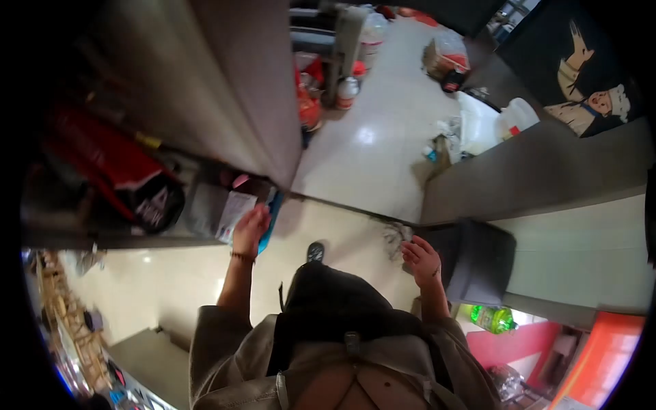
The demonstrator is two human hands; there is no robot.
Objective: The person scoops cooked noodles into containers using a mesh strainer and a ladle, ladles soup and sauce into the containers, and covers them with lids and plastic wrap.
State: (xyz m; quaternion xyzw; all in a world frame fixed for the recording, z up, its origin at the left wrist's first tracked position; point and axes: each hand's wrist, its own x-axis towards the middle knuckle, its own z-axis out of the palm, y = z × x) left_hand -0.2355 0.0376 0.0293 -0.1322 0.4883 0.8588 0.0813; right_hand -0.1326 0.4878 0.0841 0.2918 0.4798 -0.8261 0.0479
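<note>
My left hand (251, 229) is over a low shelf on the left, its fingers loosely extended. Right beside it lies a white printed packet or sheet (236, 209), with a blue-edged container (272, 213) just behind the hand. Whether the fingers touch either one is hard to tell. On the other side, my right hand (421, 258) hangs over the floor with fingers apart and nothing in them. A dark grey bin or box (480, 261) is nearest to it.
A red and black bag (130, 171) lies on the left shelf. Ahead, a pale raised floor (362, 150) has a spray can (347, 92) and white tubs (476, 123) along its sides. A green liquid bottle (493, 319) is at lower right. My shoe (315, 252) is on the tiles.
</note>
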